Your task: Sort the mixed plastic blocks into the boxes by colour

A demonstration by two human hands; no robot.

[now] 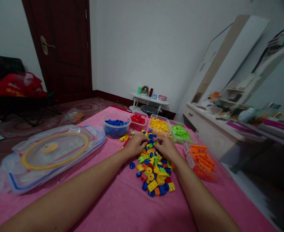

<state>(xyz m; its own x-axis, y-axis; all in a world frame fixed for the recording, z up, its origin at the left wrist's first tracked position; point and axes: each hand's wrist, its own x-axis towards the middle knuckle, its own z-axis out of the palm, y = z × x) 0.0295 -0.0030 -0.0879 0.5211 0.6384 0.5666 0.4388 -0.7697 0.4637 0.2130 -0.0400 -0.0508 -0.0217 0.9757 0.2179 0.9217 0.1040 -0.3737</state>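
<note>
- The left hand point(136, 145) is resting at the far part of the brick pile point(153, 170), its fingers bending inward over the pieces; I cannot tell whether they are gripping one.
- The right hand point(165, 146) is facing it from the other side, fingertips reaching into the same bricks; whether they are closing on a piece, I cannot tell.
- The brick pile is lying between the two forearms, mixing yellow, blue, green, red and orange.
- Beyond the hands, a round tub point(116, 132) is holding blue bricks, and boxes of red, yellow and green bricks are standing in a row to its right.
- An orange-brick box point(189, 156) is sitting outside the right forearm; clear lids point(57, 151) are lying stacked at the left.
- Pink cloth is covering the surface point(132, 212).
- Around it, a dark red door point(66, 48), a chair bearing a red bag point(21, 85), a low white stand point(142, 95) and a cluttered dresser point(211, 129) are occupying the room.
- The pile's long axis is running away from the person toward the containers, broadening at the near end; its single bricks are pointing every which way.
</note>
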